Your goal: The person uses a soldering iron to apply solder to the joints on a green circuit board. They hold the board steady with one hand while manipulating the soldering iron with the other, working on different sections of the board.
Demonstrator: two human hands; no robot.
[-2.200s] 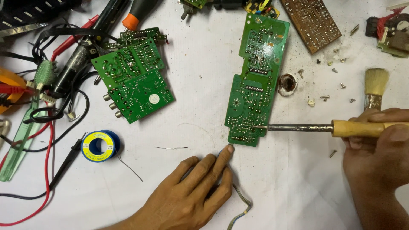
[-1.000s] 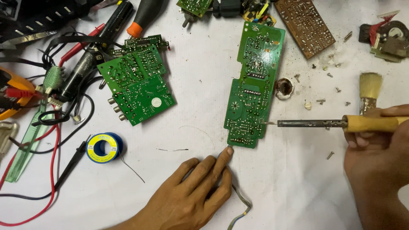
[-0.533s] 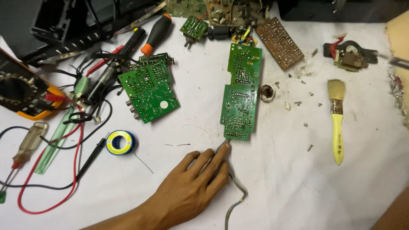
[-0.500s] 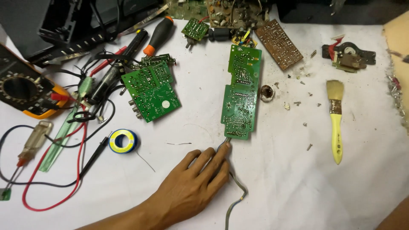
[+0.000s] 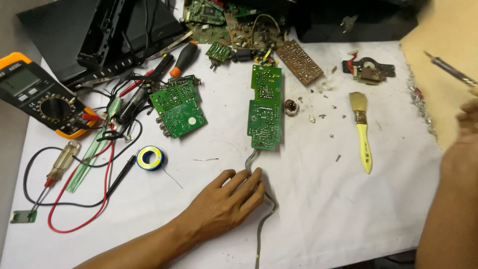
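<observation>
A long green circuit board (image 5: 264, 107) lies on the white cover in the middle of the table, and a grey cable (image 5: 263, 219) runs from its near end toward me. My left hand (image 5: 224, 204) rests flat on the cover just below the board, its fingertips touching the cable. At the far right edge my right hand (image 5: 469, 117) is blurred. It holds a soldering iron (image 5: 448, 69) whose metal shaft points up and left over a brown cardboard sheet (image 5: 438, 35), well away from the board.
A second green board (image 5: 178, 105), a solder spool (image 5: 150, 158), a yellow-cased multimeter (image 5: 35, 94) with red and black leads, and screwdrivers lie to the left. A yellow brush (image 5: 362, 129), a brown perforated board (image 5: 298, 62) and loose screws lie right of centre. Black casings stand behind.
My right hand has pulled the soldering iron off the long board's near end and carried it to the far right. The view has drawn back. My left hand has stayed put.
</observation>
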